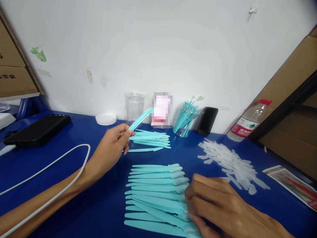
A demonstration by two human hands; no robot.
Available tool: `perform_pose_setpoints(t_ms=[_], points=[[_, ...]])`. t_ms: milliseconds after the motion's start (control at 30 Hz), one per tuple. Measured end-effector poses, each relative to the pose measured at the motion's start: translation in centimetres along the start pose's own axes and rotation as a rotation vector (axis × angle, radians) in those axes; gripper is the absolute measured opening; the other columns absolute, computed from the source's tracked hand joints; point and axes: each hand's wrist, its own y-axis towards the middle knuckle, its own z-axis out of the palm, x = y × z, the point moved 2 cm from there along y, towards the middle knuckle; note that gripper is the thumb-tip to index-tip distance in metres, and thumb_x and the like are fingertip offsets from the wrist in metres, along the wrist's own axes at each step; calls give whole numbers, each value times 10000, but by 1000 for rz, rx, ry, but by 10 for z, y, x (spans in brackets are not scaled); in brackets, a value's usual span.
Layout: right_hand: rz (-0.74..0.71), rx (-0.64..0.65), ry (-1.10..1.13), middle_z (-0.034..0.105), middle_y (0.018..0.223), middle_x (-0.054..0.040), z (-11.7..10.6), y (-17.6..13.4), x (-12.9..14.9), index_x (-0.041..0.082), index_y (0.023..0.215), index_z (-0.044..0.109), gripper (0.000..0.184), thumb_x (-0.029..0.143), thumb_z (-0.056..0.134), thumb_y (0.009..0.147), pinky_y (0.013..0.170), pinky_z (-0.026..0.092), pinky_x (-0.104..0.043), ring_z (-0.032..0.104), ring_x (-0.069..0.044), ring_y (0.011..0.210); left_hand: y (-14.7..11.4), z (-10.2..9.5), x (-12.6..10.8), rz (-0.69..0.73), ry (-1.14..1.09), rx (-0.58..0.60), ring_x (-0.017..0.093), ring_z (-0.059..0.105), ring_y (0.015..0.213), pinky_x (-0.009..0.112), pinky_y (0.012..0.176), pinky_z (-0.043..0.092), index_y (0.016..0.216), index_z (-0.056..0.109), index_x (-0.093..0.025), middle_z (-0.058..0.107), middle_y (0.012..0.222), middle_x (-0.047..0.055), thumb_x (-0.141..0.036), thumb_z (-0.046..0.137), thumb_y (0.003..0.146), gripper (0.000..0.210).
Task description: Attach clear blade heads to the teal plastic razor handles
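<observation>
My left hand (115,140) is closed around a small bundle of turquoise eyebrow razors (140,119), raised over the back of the table. Below that bundle lies a loose pile of similar razors (151,138). In front, a row of turquoise razors (156,188) is laid side by side, narrow handle tips to the left and wider ends to the right. My right hand (218,201) rests at the right ends of this row with its fingers curled together. Its fingertips are partly hidden, so what they grip cannot be made out.
Translucent white caps (232,163) lie heaped at right, near a water bottle (250,120). Along the wall stand a clear jar (134,107), a blurred screen, a cup of thin turquoise sticks (185,119) and a black device (208,120). A white cable (85,158) crosses my left forearm.
</observation>
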Motion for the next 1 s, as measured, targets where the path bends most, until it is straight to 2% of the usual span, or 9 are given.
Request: perform_pose_setpoints(t_ms=[233,433,533,600,667,800,867,933,1000], points=[[80,37,131,652,932,-60,2,-2,-3,192,885,622,178,42,534,845,715,493,-275,627,-173,832,-1,2,-3,5,-19,8,92,383,464,218,436,401,828,562,-183,350,551,-102,-419,532,883,244],[104,58,164,641,891,-31,3,-1,-3,190,857,596,148,46,583,826,668,453,-281,603,-156,780,-3,3,-6,-5,-16,21,91,408,466,209,445,375,827,559,-187,370,555,-98,-414,535,902,241],[95,-7,182,620,817,-30,1,0,-3,183,839,583,114,70,584,847,629,434,-287,586,-157,726,-4,4,-6,-13,-21,33,93,393,465,211,444,370,837,549,-194,361,556,-100,-412,528,902,228],[132,-109,198,591,758,-22,-1,0,-8,181,838,570,107,80,567,872,589,407,-282,555,-148,671,-6,5,-8,-13,-25,58,99,380,469,220,448,384,829,540,-202,339,559,-102,-420,518,907,232],[255,-234,236,561,719,-5,-2,0,-17,185,823,551,107,118,571,904,553,381,-267,515,-131,622,-10,7,-12,-7,-24,101,104,396,477,228,458,390,805,529,-210,351,571,-95,-440,509,922,259],[693,-400,475,528,674,24,0,-2,-40,195,790,541,242,344,563,979,502,368,-228,461,-105,566,-23,15,-23,28,-2,204,105,439,496,231,494,368,759,511,-220,422,583,-77,-486,497,959,333],[829,-393,684,564,686,16,4,-1,-48,195,867,571,305,460,502,999,468,366,-212,485,-109,562,-30,19,-25,46,29,241,111,417,506,231,504,359,731,486,-230,433,571,-73,-513,477,973,372],[867,-336,869,597,689,7,7,1,-51,189,944,589,369,527,451,1003,434,355,-198,510,-111,547,-34,22,-25,51,57,276,121,389,515,232,501,352,708,462,-237,435,561,-68,-544,459,977,409],[864,-275,966,607,670,6,10,3,-51,180,931,604,392,541,465,993,425,352,-185,511,-104,529,-37,25,-23,37,69,318,130,375,524,235,498,354,717,470,-241,432,573,-64,-568,445,977,418]])
